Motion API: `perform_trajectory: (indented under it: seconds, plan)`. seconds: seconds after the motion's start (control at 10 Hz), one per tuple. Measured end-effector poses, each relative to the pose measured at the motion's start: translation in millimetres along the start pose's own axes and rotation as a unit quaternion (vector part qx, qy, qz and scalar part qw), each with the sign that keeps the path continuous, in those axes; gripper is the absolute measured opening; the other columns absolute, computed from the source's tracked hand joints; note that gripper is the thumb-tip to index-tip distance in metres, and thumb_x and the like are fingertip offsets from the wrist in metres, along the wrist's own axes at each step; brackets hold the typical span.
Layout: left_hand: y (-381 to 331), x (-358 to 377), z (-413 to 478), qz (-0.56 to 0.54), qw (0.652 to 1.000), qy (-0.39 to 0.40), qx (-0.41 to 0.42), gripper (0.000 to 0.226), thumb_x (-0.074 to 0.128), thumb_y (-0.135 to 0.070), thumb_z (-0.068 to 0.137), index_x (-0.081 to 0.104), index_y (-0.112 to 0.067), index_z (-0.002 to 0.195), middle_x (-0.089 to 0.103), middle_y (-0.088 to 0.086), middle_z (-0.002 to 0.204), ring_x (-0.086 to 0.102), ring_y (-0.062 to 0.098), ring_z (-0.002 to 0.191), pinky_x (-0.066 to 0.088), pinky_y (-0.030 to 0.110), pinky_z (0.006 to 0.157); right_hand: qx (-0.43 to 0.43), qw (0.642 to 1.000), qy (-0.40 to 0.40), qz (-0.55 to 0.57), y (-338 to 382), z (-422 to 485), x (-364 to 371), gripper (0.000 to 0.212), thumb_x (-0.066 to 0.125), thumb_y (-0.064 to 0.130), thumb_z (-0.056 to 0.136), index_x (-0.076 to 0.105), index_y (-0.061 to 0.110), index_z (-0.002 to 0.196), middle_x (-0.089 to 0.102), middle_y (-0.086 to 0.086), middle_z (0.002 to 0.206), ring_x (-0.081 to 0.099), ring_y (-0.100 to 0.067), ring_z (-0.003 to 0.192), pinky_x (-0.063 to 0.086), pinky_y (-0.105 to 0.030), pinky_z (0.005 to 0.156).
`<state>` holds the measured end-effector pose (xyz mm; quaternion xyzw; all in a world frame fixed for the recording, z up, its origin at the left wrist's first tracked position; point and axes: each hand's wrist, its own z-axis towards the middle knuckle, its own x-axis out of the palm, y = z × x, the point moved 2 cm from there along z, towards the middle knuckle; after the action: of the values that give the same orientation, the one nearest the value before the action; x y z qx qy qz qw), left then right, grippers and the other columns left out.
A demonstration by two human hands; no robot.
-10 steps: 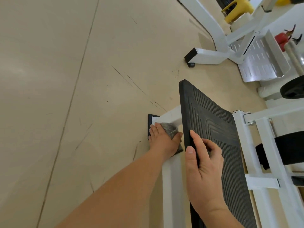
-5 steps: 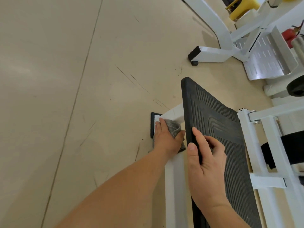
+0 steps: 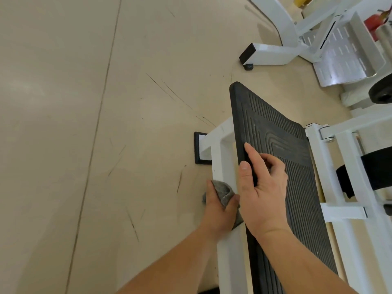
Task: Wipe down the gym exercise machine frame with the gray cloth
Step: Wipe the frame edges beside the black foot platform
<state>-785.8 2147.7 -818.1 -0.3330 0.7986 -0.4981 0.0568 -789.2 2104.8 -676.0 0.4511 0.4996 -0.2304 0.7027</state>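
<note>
Gray cloth (image 3: pixel 223 191) sits bunched under my left hand (image 3: pixel 218 211), pressed against the outer, floor-facing side of the white frame rail (image 3: pixel 221 162), about halfway along the part of the rail in view. Left hand: fingers and thumb curled around the cloth, grasping it, thumb over the top of the rail. Right hand (image 3: pixel 263 187): clamped on the left edge of the black ribbed footplate (image 3: pixel 286 141), thumb along the edge, fingers folded onto the ribbed face; it lies just beside the left hand, on the inner side of the rail. Key geometry: the rail's long axis runs straight away from me, from my forearms toward the far corner, where a cross tube meets it and ends in a black end cap (image 3: pixel 198 148) on the floor (image 3: pixel 84 124). The cloth is on the rail, so any stroke has to follow that axis, outward toward the corner or back toward me. Left hand is the nearer one and the only one carrying the cloth. Judgement: the right hand serves as a brace on the plate and need not move. Risk noted: the rail's inner face is shadowed by the plate edge and easy to miss. A second white machine (image 3: pixel 273 54) stands well apart, beyond the plate.
</note>
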Motion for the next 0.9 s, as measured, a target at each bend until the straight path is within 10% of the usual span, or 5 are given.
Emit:
perform_trajectory:
  seconds: [0.3,0.5,0.7,0.9]
  plan:
    - [47.2,11.0,-75.1,0.043,0.997,0.053,-0.034,0.075,0.046,-0.049,0.103,-0.002,-0.045,0.160,0.021,-0.011,0.166,0.035,0.014,0.148,0.036,0.035,0.117,0.012,1.000,0.001,-0.004,4.0,1.6,-0.6,0.042,0.042,0.053,0.104,0.044,0.054,0.146,0.037,0.013,0.135,0.034,-0.013,0.127,0.034,-0.051,0.115]
    - [78.5,-33.4,-92.2,0.156,0.979,0.057,-0.116,0.068,0.029,-0.071,0.099,0.048,-0.029,0.150,0.065,-0.004,0.134,0.062,0.015,0.118,0.046,0.026,0.097,0.017,1.000,0.003,-0.010,5.2,-1.3,-2.3,0.043,0.042,0.051,0.105,0.043,0.053,0.148,0.038,0.013,0.134,0.033,-0.011,0.125,0.033,-0.048,0.116]
    - [14.3,-48.2,-71.8,0.034,0.994,0.063,-0.082,0.023,0.042,-0.064,0.100,0.048,-0.047,0.115,0.065,-0.024,0.094,0.061,-0.015,0.079,0.042,0.001,0.066,0.012,0.999,0.007,-0.032,5.9,-2.1,-3.9,0.044,0.039,0.052,0.105,0.042,0.051,0.149,0.039,0.013,0.136,0.032,-0.011,0.127,0.034,-0.045,0.115]
    - [-36.7,-84.1,-69.0,-0.096,0.989,0.001,-0.115,0.013,0.058,-0.040,0.102,0.060,-0.027,0.102,0.070,-0.006,0.072,0.066,0.011,0.061,0.055,0.023,0.060,0.015,0.999,0.015,-0.029,6.3,-6.0,-6.5,0.044,0.038,0.052,0.106,0.041,0.052,0.150,0.038,0.010,0.142,0.030,-0.012,0.131,0.032,-0.048,0.117]
